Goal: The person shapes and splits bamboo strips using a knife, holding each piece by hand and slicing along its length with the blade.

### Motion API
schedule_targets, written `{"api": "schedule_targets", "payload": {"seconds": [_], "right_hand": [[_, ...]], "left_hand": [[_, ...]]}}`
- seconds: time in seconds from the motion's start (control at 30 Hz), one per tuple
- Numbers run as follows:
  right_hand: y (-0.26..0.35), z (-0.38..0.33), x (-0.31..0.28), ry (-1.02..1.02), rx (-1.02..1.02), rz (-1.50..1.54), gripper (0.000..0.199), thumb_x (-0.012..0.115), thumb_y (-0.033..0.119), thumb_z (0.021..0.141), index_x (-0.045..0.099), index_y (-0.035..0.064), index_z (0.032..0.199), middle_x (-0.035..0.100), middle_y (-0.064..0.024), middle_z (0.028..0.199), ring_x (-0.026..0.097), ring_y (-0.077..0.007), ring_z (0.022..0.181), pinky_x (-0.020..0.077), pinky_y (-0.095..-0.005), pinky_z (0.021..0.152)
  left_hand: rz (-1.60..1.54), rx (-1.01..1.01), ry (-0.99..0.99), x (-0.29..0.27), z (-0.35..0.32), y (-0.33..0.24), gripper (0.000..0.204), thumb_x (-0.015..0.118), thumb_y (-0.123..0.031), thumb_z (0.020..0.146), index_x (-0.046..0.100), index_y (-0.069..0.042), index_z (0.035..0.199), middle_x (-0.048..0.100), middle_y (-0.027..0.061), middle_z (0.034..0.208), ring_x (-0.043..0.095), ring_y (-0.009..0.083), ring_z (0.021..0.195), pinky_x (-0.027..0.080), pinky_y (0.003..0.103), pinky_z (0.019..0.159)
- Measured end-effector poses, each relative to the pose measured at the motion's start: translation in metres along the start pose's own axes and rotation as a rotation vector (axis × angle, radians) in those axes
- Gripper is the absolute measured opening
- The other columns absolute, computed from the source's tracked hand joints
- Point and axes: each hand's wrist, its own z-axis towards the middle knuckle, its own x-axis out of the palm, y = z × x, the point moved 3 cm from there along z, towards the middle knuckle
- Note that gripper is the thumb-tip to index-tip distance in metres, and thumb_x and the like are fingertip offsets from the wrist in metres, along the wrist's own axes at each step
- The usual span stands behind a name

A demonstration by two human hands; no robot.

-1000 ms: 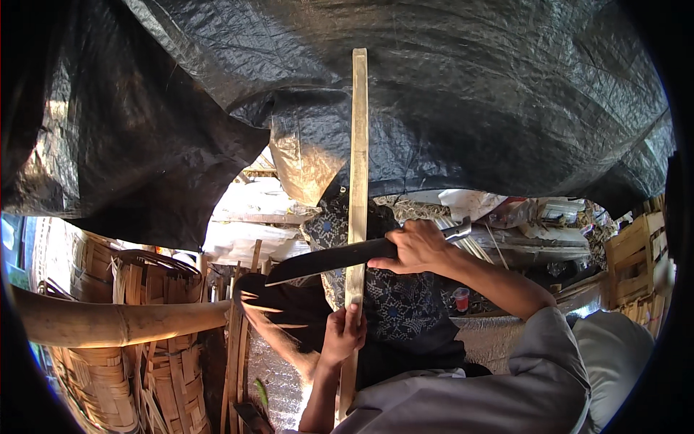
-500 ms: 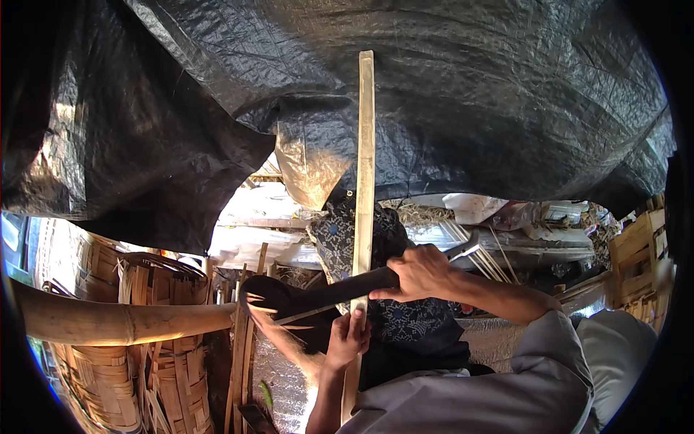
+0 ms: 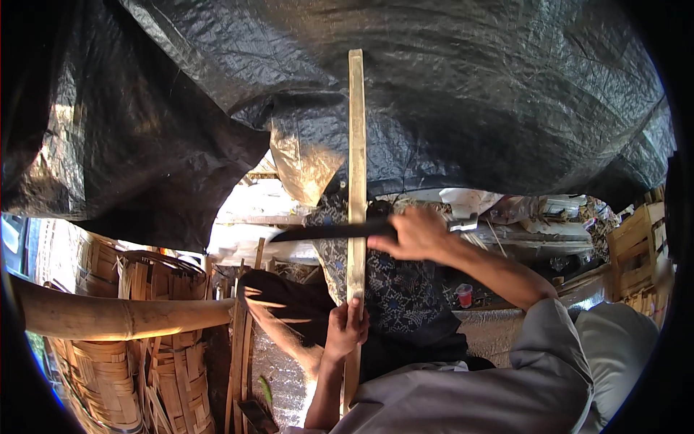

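A long, pale bamboo strip (image 3: 357, 145) stands lengthwise in front of me, pointing away and running back under my left forearm. My left hand (image 3: 345, 329) is closed around its lower part, thumb lying along the strip. Higher up, my right hand (image 3: 413, 235), slightly blurred, grips the handle of a machete (image 3: 311, 233). Its dark blade points left and lies across the strip at nearly a right angle. Whether the edge touches the bamboo, I cannot tell. Patterned dark cloth (image 3: 405, 296) covers my lap behind the strip.
A thick bamboo pole (image 3: 130, 320) juts in from the left, above woven bamboo baskets (image 3: 173, 376). Black plastic sheeting (image 3: 491, 94) hangs across the far side. A small cup with red contents (image 3: 464, 295) stands right of my lap. A wooden crate (image 3: 636, 249) is at far right.
My right hand has moved the machete farther away along the strip, and the blade has turned more level. The strip's far end has shifted slightly left. The red cup has come into view.
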Motion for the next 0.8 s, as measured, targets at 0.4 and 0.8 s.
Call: {"api": "schedule_targets", "payload": {"seconds": [0.4,0.8], "right_hand": [[0.028,-0.016,0.001,0.178,-0.102,-0.027,0.076,0.045,0.076,0.071,0.061,0.0028,0.063,0.048,-0.0079,0.042,0.053,-0.021,0.037,0.0439,-0.0347,0.036],[-0.016,0.018,-0.013,0.037,0.112,0.029,0.073,0.045,0.074,0.074,0.06,0.0029,0.062,0.048,-0.0055,0.047,0.044,-0.0157,0.033,0.0365,-0.031,0.031]], "left_hand": [[0.041,0.026,0.003,-0.003,-0.003,0.002,0.046,0.042,-0.039,0.094,0.045,-0.003,0.065,0.038,-0.0008,0.046,0.037,0.0071,0.034,0.029,0.021,0.031],[0.044,0.041,-0.023,0.002,-0.006,-0.001,0.045,0.043,-0.039,0.093,0.046,-0.003,0.067,0.039,-0.0006,0.048,0.037,0.0069,0.035,0.029,0.02,0.032]]}}
